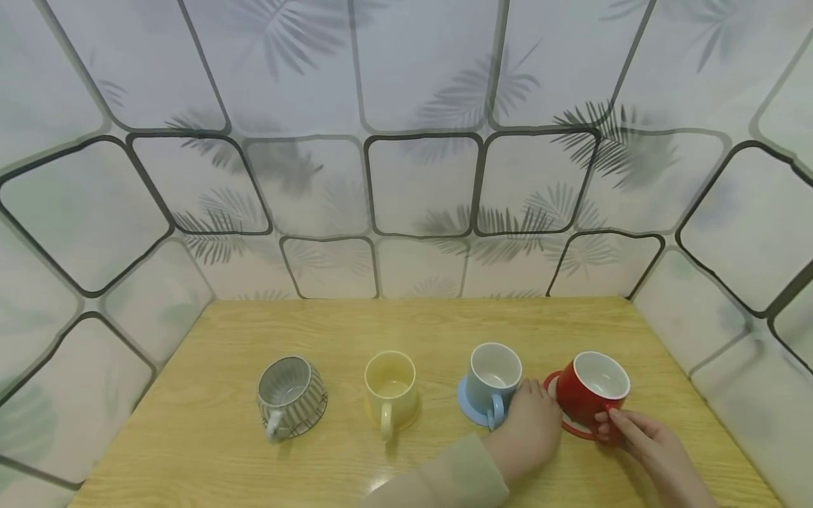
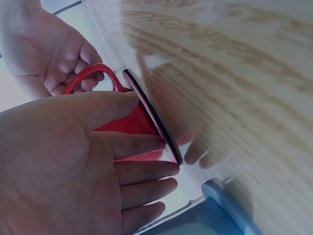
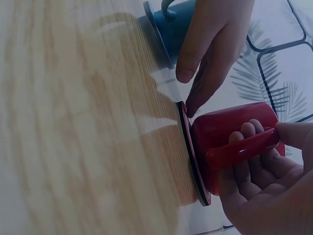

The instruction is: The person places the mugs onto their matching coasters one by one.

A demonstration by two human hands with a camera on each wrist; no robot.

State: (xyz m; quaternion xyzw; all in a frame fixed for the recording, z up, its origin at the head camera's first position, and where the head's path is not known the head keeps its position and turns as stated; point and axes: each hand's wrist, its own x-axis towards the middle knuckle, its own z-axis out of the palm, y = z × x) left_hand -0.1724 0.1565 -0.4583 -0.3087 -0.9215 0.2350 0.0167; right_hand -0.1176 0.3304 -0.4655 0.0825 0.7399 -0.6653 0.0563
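Note:
A red mug (image 1: 579, 395) with a white inside sits over a round red coaster (image 1: 576, 430) at the right of the table. My right hand (image 1: 654, 444) grips the mug by its handle, fingers curled through the loop in the right wrist view. My left hand (image 1: 533, 427) lies between the red mug and a blue mug (image 1: 488, 386). Its fingers are nearly straight, and the fingertips (image 3: 192, 108) are right at the red coaster's edge. In the left wrist view, the mug's far side is hidden behind the left hand.
The blue mug stands on a blue coaster (image 1: 468, 408). Further left are a yellow mug (image 1: 392, 398) on a yellow coaster (image 1: 416, 418) and a grey striped mug (image 1: 303, 402) on a patterned coaster. Patterned walls (image 1: 419, 183) enclose the wooden table (image 1: 209, 423).

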